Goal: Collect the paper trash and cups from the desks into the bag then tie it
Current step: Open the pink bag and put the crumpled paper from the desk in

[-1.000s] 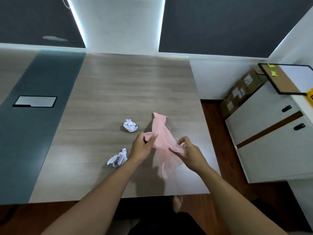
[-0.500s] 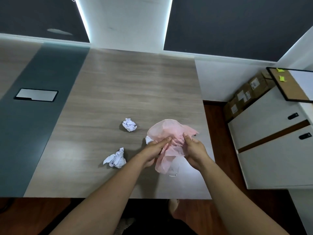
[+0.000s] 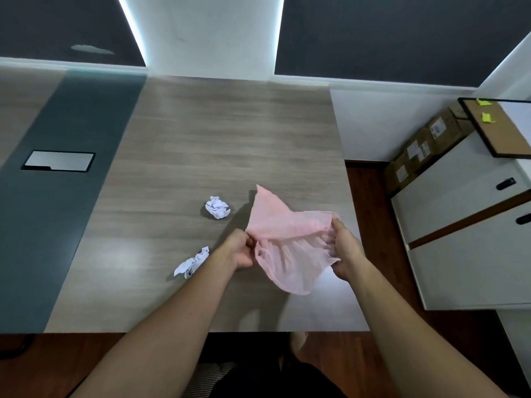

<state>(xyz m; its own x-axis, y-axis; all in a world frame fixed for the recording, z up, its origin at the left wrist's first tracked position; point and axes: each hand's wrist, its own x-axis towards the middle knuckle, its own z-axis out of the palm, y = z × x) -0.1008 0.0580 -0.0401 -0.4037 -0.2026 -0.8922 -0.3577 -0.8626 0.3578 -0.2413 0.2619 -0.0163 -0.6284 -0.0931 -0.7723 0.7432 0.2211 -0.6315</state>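
Observation:
A thin pink plastic bag (image 3: 287, 242) hangs spread between my two hands above the wooden desk (image 3: 218, 145). My left hand (image 3: 240, 248) pinches its left edge and my right hand (image 3: 343, 251) grips its right edge, so the mouth is pulled apart. One crumpled white paper ball (image 3: 217, 207) lies on the desk just left of the bag. A second crumpled paper (image 3: 192, 262) lies nearer the front edge, beside my left forearm. No cups are in view.
A dark grey strip (image 3: 57, 196) with a metal cable hatch (image 3: 59, 161) runs along the desk's left side. White drawer cabinets (image 3: 471, 242) stand to the right, with cardboard boxes (image 3: 422, 147) and a cork board (image 3: 500, 127) behind them. Dark wood floor lies between.
My hands have drawn apart, stretching the bunched bag open and wider. A small white scrap seen by the left hand half a second ago is no longer visible.

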